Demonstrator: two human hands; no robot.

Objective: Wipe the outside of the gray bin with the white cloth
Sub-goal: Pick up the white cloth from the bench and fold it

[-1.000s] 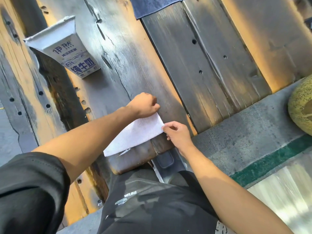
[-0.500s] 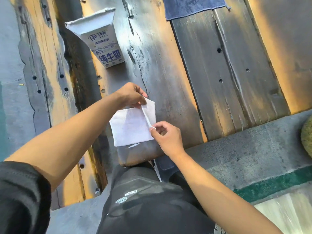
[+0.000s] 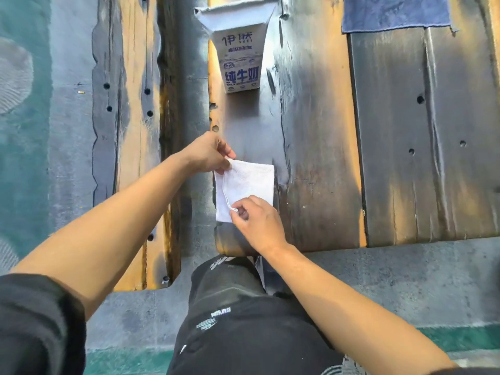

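Observation:
A folded white cloth [image 3: 244, 189] lies on the dark wooden planks, near their front edge. My left hand [image 3: 208, 154] pinches its upper left corner. My right hand [image 3: 257, 220] pinches the lower part of its folded edge and covers the cloth's bottom right. A gray and white carton-shaped bin [image 3: 238, 47] with blue printed characters stands upright farther back on the same plank, about a hand's length beyond the cloth. Neither hand touches the bin.
A dark blue cloth [image 3: 395, 13] lies at the far right of the planks. The weathered wooden planks [image 3: 405, 144] have holes and cracks. My knee in black shorts [image 3: 238, 307] is below the plank edge, over gray and green concrete floor [image 3: 405, 280].
The view has swung so the bin now sits straight ahead. Both hands have folded the white cloth over into a narrower rectangle lying flatter on the plank.

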